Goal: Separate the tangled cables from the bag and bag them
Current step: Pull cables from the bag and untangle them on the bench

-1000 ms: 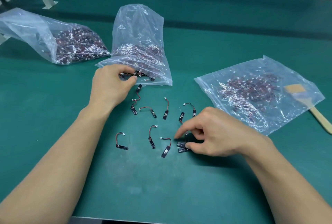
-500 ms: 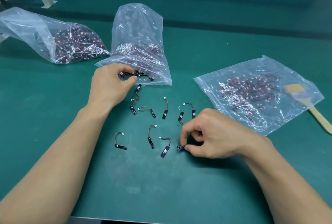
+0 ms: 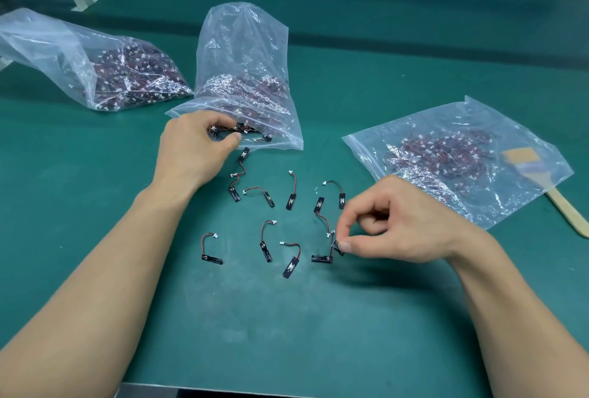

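Right hand [image 3: 395,222]: thumb and forefinger pinched shut on one small pigtail cable [image 3: 337,246], its black tab end lifted just off the green mat [image 3: 287,334]; other fingers curled in.
Left hand [image 3: 194,149]: at the mouth of the middle bag [image 3: 245,78], fingers closed over a tangled clump of cables [image 3: 242,131] spilling from the opening.
Key relation: a second black tab [image 3: 322,258] lies flat just left of and below the right pinch, long axis across the view; whether its lead is snagged with the held one, cannot tell. The flat bag [image 3: 452,158], likely the receiving bag, lies up and right of the pinch, well nearer the right hand than the left.
Loose cables [image 3: 267,196]: about ten spread singly on the mat, left of and above the right pinch, between the two hands.
Other: a third bag [image 3: 95,69] of cables far left; a wooden-handled brush [image 3: 541,180] partly under the flat bag's far corner.
Change from a second ago: right hand was spread low over two tabs lying together; now the fingers have closed, one tab is raised, the other is left flat. Left hand unchanged.
Judgement: one cable being teased free; bagging comes next.
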Demonstrator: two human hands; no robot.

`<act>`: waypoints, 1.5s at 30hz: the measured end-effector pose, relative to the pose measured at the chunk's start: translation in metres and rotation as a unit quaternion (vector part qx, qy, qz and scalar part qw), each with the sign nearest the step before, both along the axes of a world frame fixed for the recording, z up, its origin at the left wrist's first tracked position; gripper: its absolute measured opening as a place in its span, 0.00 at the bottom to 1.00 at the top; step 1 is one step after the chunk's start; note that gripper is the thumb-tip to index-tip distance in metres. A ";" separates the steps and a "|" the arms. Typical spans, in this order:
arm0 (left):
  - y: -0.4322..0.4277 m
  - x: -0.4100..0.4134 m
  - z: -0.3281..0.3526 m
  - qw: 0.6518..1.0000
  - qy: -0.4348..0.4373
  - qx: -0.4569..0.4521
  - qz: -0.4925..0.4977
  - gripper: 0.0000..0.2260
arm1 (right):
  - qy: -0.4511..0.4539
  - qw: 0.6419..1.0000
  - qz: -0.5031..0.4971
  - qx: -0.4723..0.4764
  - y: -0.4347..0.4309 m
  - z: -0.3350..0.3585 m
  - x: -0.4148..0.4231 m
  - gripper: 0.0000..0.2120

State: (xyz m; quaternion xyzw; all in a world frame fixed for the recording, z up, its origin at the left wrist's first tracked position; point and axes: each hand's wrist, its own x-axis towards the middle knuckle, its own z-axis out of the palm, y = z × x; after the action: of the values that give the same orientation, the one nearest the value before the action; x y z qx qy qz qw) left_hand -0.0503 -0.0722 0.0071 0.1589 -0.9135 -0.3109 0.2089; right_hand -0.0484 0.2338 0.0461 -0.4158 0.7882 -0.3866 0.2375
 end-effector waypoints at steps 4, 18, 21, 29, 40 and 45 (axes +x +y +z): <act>0.000 0.000 -0.001 1.000 -0.009 -0.007 0.006 0.09 | -0.022 0.998 -0.003 0.052 0.011 0.000 -0.006 0.04; -0.001 0.001 -0.002 1.000 -0.017 -0.013 0.011 0.10 | -0.008 0.988 -0.030 0.149 0.011 -0.012 -0.016 0.08; -0.002 0.001 -0.003 0.999 -0.017 -0.027 0.001 0.11 | -0.023 0.993 -0.034 0.110 0.013 -0.012 -0.018 0.15; -0.007 0.001 -0.006 0.999 -0.027 -0.034 -0.024 0.12 | -0.004 0.994 -0.109 0.013 0.017 -0.020 -0.031 0.11; -0.009 0.002 -0.007 0.999 -0.024 -0.025 -0.035 0.12 | 0.013 0.974 -0.223 -0.044 0.020 -0.034 -0.043 0.03; -0.008 0.003 -0.007 0.999 -0.020 -0.031 -0.033 0.13 | 0.013 0.969 -0.244 -0.044 0.017 -0.039 -0.044 0.05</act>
State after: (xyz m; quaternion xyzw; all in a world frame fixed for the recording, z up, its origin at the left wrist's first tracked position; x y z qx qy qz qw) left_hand -0.0477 -0.0798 0.0002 0.1278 -0.9316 -0.2856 0.1850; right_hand -0.0922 0.2505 0.0071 -0.2264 0.8509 -0.4619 0.1069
